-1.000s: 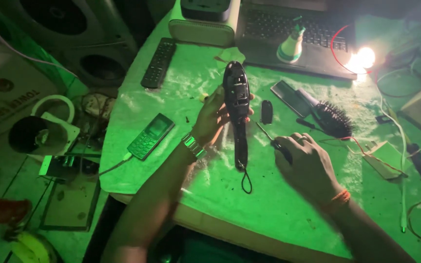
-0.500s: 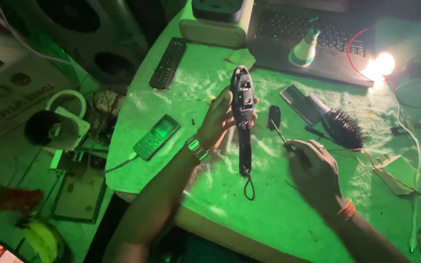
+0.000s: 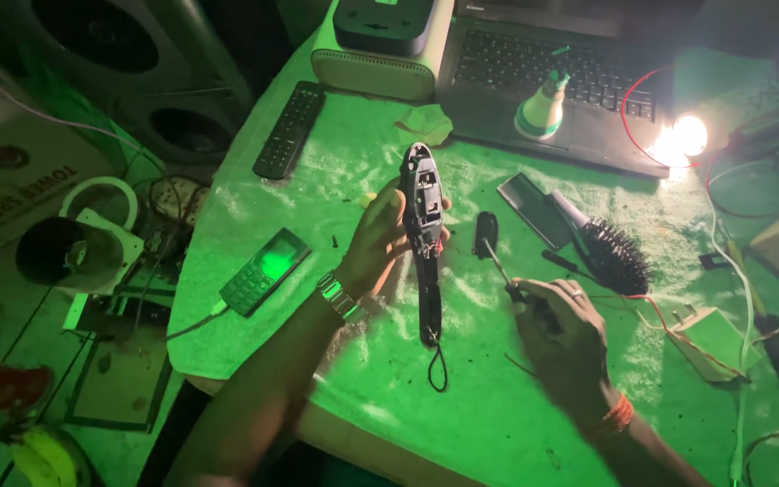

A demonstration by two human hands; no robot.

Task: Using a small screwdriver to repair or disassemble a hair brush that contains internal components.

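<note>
Left hand (image 3: 380, 242) gripping an opened black device (image 3: 425, 236) upright above the green surface (image 3: 389, 397); right hand (image 3: 559, 326) closed around a screwdriver (image 3: 500, 270), tip near a small black cover (image 3: 485, 232)

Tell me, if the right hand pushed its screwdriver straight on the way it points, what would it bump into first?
Probably the small black oval piece lying just past the screwdriver tip held by the right hand; depth is hard to judge from above.

One remote (image 3: 289, 130) – one phone (image 3: 264, 271) – one hairbrush (image 3: 608, 248) – one laptop (image 3: 561, 81).
</note>
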